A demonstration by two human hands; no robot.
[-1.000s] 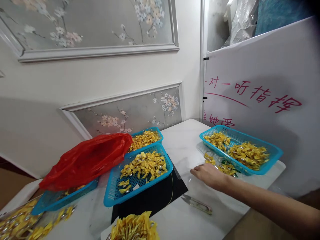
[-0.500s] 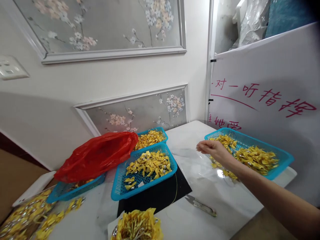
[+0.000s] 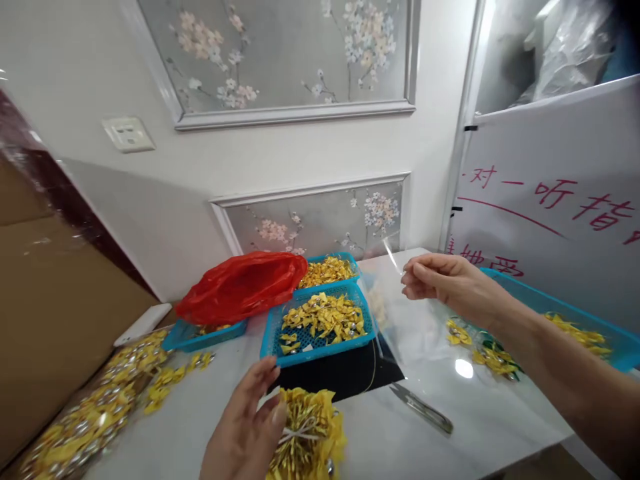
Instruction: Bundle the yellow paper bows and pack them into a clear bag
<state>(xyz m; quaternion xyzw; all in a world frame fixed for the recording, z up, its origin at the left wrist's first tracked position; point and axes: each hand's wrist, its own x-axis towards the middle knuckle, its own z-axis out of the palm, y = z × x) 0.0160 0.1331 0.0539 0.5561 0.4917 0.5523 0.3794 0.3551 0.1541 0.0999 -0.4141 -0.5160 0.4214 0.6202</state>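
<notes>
Left hand: my left hand (image 3: pixel 245 427) sits lowest in view, fingers loosely spread and resting against the bundle, not closed round it
Bundle: a tied bundle of yellow bows (image 3: pixel 305 433), crinkly, shiny ribbon, on the white table (image 3: pixel 380 447) at the near edge
Snips: slim metal thread snips (image 3: pixel 421 408) lie flat just right of the black mat (image 3: pixel 340 373)
Right hand: my right hand (image 3: pixel 440 283) is raised, arm stretched in from the right, thumb and fingers pinching the top edge of a clear plastic bag (image 3: pixel 395 320), thin and glossy, hanging above the table
Baskets: a blue mesh basket (image 3: pixel 320 330) of loose yellow bows; behind it a crumpled red plastic bag (image 3: pixel 243 287)
</notes>
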